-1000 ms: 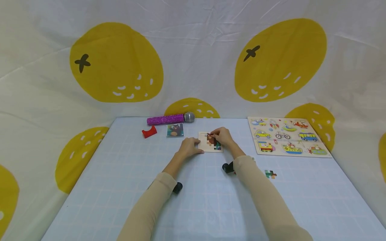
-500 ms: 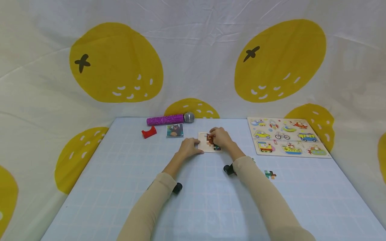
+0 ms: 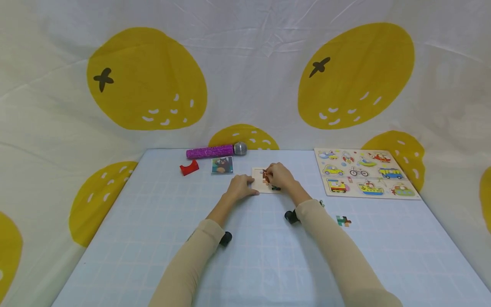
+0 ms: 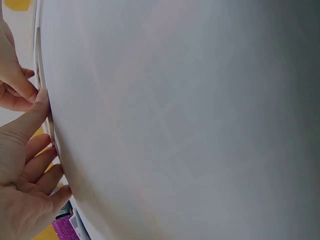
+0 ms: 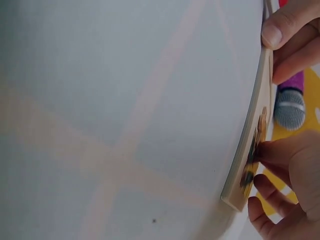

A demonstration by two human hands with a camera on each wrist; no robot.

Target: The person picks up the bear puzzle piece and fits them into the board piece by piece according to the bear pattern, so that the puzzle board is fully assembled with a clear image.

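At the right hand (image 3: 281, 175), narrow grip, apparently pinching a piece (image 5: 253, 151) over the tray (image 3: 258, 184); left hand (image 3: 238, 186) grips its near-left corner. Tray part-filled, judged unfinished. Left of grip: card (image 3: 222, 165). Farther, right: loose pieces (image 3: 344, 221), not yet placed.

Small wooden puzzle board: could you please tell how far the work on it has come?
Already done, it seems: some pieces sit in the puzzle board. In hand: the left hand holds its left edge; the right hand is at the pieces, though whether it pinches one is unclear. Remaining: the board's left part is bare, and loose pieces lie on the table.
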